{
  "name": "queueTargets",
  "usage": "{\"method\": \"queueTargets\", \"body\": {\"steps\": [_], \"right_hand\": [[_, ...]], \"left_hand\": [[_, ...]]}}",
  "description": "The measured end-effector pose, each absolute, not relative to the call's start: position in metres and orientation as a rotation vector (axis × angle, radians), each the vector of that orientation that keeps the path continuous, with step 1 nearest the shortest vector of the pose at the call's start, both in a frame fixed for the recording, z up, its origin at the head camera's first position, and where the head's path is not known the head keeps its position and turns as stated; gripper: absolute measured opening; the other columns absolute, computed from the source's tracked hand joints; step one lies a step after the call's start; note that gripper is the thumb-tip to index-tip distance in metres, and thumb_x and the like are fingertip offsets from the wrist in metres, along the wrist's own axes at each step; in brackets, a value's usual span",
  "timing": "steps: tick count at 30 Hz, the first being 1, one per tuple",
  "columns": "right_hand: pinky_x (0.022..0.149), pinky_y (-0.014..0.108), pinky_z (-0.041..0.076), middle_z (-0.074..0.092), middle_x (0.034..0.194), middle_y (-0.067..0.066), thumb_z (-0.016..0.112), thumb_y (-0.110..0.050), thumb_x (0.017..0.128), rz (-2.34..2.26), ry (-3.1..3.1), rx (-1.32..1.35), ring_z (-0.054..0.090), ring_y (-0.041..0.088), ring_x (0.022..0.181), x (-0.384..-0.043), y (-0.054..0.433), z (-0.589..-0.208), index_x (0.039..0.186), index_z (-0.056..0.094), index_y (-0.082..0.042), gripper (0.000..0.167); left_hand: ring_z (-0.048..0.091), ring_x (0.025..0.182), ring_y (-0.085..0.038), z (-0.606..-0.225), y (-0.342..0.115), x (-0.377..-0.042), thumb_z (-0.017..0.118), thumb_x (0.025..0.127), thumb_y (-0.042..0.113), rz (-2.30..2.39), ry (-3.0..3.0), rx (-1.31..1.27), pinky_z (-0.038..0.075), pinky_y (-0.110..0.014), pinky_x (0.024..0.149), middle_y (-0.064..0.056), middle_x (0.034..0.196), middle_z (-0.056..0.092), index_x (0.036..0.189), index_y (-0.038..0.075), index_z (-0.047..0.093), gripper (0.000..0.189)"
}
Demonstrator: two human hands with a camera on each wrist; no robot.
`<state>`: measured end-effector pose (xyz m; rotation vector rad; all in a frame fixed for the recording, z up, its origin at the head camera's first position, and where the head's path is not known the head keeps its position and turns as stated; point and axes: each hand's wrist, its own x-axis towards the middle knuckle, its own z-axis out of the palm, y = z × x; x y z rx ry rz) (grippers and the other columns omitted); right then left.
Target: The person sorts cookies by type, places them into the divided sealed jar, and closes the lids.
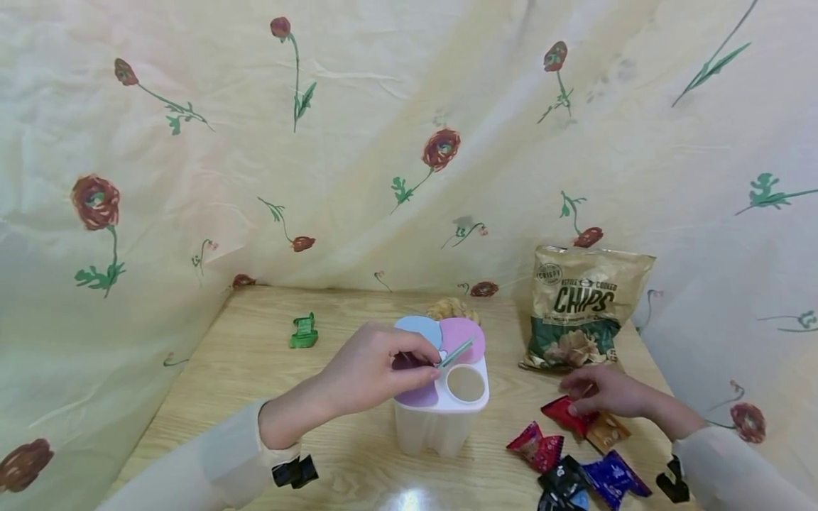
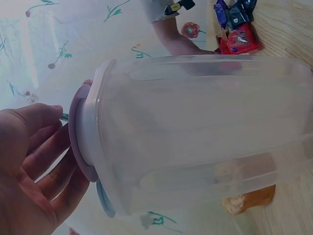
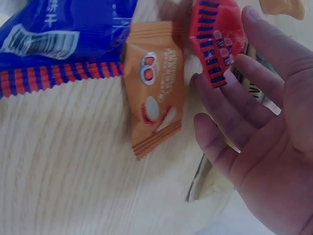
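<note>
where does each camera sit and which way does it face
Head: worn on the head, looking forward and down at the table; shows both sleeves, the left hand and the right hand.
Left wrist: on that wrist, facing the translucent container, sideways in frame; shows the left hand and, beyond, the right forearm.
Right wrist: on that wrist, facing the red packet, orange packet and blue packet; shows the right hand.
Shared: head and right wrist both show those three packets.

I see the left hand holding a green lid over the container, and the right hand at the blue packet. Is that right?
Not quite: the head view shows the right hand at a red packet, not the blue packet. The rest stands.
</note>
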<state>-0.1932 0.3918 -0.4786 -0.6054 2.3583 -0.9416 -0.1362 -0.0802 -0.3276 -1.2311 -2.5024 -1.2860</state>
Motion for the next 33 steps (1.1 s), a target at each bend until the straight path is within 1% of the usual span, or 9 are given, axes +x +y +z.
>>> {"method": "queueTargets", "body": {"steps": [5, 8, 12, 15, 19, 26, 30, 33], "right_hand": [[0.074, 0.026, 0.054, 0.069, 0.114, 0.013, 0.075, -0.019, 0.094, -0.942, 2.334, -0.596, 0.064, 0.008, 0.094, -0.194, 0.395, -0.484, 0.129, 0.064, 0.006, 0.044], [0.07, 0.027, 0.051, 0.069, 0.108, 0.011, 0.075, -0.019, 0.094, -0.946, 2.322, -0.581, 0.062, 0.009, 0.087, -0.193, 0.393, -0.484, 0.127, 0.066, 0.005, 0.042], [0.066, 0.027, 0.049, 0.07, 0.101, 0.008, 0.075, -0.019, 0.094, -0.939, 2.322, -0.598, 0.06, 0.009, 0.08, -0.191, 0.39, -0.482, 0.12, 0.071, 0.001, 0.033], [0.068, 0.027, 0.051, 0.071, 0.103, 0.008, 0.075, -0.018, 0.093, -0.947, 2.321, -0.619, 0.063, 0.009, 0.084, -0.191, 0.391, -0.482, 0.115, 0.073, -0.003, 0.027], [0.069, 0.027, 0.054, 0.072, 0.105, 0.009, 0.074, -0.016, 0.094, -0.973, 2.32, -0.626, 0.066, 0.009, 0.088, -0.191, 0.393, -0.482, 0.112, 0.072, -0.003, 0.022], [0.069, 0.028, 0.055, 0.071, 0.103, 0.007, 0.074, -0.017, 0.095, -1.018, 2.345, -0.664, 0.067, 0.009, 0.088, -0.191, 0.391, -0.473, 0.113, 0.068, -0.004, 0.023], [0.07, 0.028, 0.055, 0.069, 0.107, 0.006, 0.072, -0.019, 0.096, -1.037, 2.403, -0.682, 0.066, 0.009, 0.091, -0.188, 0.385, -0.463, 0.115, 0.068, -0.005, 0.024], [0.07, 0.028, 0.054, 0.068, 0.109, 0.008, 0.071, -0.02, 0.098, -1.064, 2.442, -0.697, 0.065, 0.009, 0.09, -0.185, 0.378, -0.454, 0.116, 0.068, -0.008, 0.022]], "left_hand": [[0.065, 0.081, 0.003, -0.329, -0.08, -0.137, 0.08, 0.091, 0.019, -1.287, -2.507, -1.232, 0.056, -0.02, 0.072, 0.008, 0.089, 0.075, 0.099, 0.014, 0.079, 0.01], [0.065, 0.081, 0.003, -0.328, -0.079, -0.136, 0.08, 0.09, 0.019, -1.288, -2.515, -1.228, 0.056, -0.02, 0.072, 0.007, 0.089, 0.075, 0.1, 0.014, 0.079, 0.011], [0.065, 0.082, 0.003, -0.327, -0.079, -0.136, 0.08, 0.091, 0.019, -1.286, -2.522, -1.233, 0.056, -0.021, 0.072, 0.008, 0.089, 0.075, 0.1, 0.013, 0.079, 0.011], [0.065, 0.082, 0.003, -0.327, -0.078, -0.136, 0.079, 0.091, 0.019, -1.282, -2.526, -1.238, 0.056, -0.021, 0.073, 0.008, 0.089, 0.075, 0.101, 0.014, 0.079, 0.011], [0.065, 0.082, 0.003, -0.328, -0.077, -0.136, 0.079, 0.092, 0.019, -1.274, -2.524, -1.248, 0.056, -0.02, 0.073, 0.008, 0.09, 0.075, 0.101, 0.014, 0.078, 0.01], [0.066, 0.082, 0.003, -0.328, -0.077, -0.134, 0.079, 0.091, 0.019, -1.274, -2.523, -1.25, 0.056, -0.019, 0.073, 0.007, 0.09, 0.075, 0.101, 0.014, 0.079, 0.011], [0.066, 0.082, 0.003, -0.329, -0.077, -0.134, 0.079, 0.091, 0.018, -1.265, -2.513, -1.251, 0.057, -0.019, 0.072, 0.007, 0.09, 0.076, 0.102, 0.014, 0.079, 0.011], [0.066, 0.082, 0.003, -0.329, -0.076, -0.134, 0.08, 0.09, 0.017, -1.252, -2.512, -1.245, 0.057, -0.019, 0.073, 0.008, 0.091, 0.076, 0.102, 0.014, 0.079, 0.012]]}}
